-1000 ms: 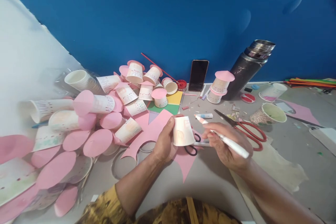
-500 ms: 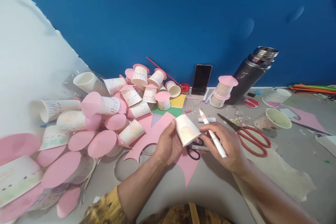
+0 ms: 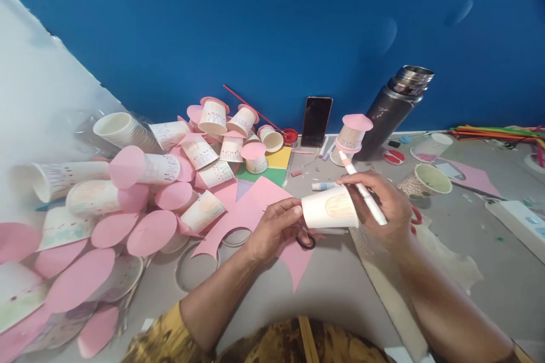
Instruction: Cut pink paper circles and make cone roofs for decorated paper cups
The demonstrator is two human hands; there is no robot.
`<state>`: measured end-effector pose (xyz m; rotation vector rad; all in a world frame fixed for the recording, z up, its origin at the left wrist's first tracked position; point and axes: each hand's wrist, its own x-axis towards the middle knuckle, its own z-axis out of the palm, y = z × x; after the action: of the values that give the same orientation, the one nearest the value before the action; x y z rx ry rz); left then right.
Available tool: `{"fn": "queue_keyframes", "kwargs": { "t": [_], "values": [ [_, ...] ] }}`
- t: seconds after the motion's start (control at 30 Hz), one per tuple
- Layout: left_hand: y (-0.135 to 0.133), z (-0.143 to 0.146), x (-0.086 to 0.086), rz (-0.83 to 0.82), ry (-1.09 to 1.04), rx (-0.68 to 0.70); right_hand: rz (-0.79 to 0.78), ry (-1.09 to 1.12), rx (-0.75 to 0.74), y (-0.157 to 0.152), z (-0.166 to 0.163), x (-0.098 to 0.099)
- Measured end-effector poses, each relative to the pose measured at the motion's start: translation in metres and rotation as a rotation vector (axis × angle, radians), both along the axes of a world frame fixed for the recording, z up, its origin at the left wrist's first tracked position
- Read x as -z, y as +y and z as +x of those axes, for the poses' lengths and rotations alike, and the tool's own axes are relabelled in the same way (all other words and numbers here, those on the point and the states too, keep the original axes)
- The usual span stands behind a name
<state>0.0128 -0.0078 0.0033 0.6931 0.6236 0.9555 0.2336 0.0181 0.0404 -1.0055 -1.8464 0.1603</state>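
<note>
My left hand (image 3: 275, 224) is closed on the base end of a white paper cup (image 3: 326, 209). The cup lies on its side in the air, its wide rim toward the right, with a pale orange arched patch drawn on its wall. In my right hand (image 3: 387, 201) is a white marker (image 3: 367, 195) with a peach-coloured tip, pointing up and left, away from the cup. The right fingers are close to the cup's rim; whether they touch it I cannot tell. Beneath the cup lie cut pink paper (image 3: 259, 204) and dark-handled scissors (image 3: 305, 241), partly hidden.
Decorated cups with pink paper tops (image 3: 213, 116) pile up at left, beside stacked plain cups (image 3: 123, 130). Against the blue wall stand a phone (image 3: 316, 121) and a dark flask (image 3: 385, 113). A patterned cup (image 3: 426, 180) and red-handled scissors (image 3: 416, 215) are at right.
The cup has turned from mostly upside down to sideways and moved slightly right. My right hand and marker have shifted right and up. The view has swung a little to the right.
</note>
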Motion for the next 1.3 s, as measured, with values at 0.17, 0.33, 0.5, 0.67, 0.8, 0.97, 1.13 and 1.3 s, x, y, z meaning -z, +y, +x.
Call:
{"fn": "queue_keyframes", "kwargs": {
  "t": [0.17,0.33,0.5,0.67,0.8,0.97,1.13,1.3],
  "values": [
    [0.002,-0.004,0.004,0.004,0.011,0.128,0.023,0.019,-0.063,0.002,0.002,-0.003],
    [0.004,-0.009,-0.002,-0.006,-0.013,0.266,0.016,-0.002,-0.167,0.002,0.003,-0.01],
    [0.002,-0.013,-0.004,-0.047,0.039,0.44,-0.034,-0.034,-0.299,0.001,0.004,-0.012],
    [0.001,-0.019,-0.004,-0.069,0.025,0.554,-0.043,-0.052,-0.392,0.001,0.005,-0.012],
    [0.004,-0.025,-0.006,-0.049,0.053,0.63,-0.048,-0.078,-0.413,0.002,0.007,-0.011],
    [0.006,-0.027,-0.01,0.0,0.092,0.631,-0.024,-0.084,-0.403,0.004,0.007,-0.012],
    [0.006,-0.025,-0.013,-0.016,0.139,0.579,-0.062,-0.11,-0.438,0.002,0.007,-0.017],
    [0.004,-0.019,-0.014,-0.039,0.196,0.521,-0.071,-0.093,-0.372,-0.001,0.001,-0.014]
  ]
}}
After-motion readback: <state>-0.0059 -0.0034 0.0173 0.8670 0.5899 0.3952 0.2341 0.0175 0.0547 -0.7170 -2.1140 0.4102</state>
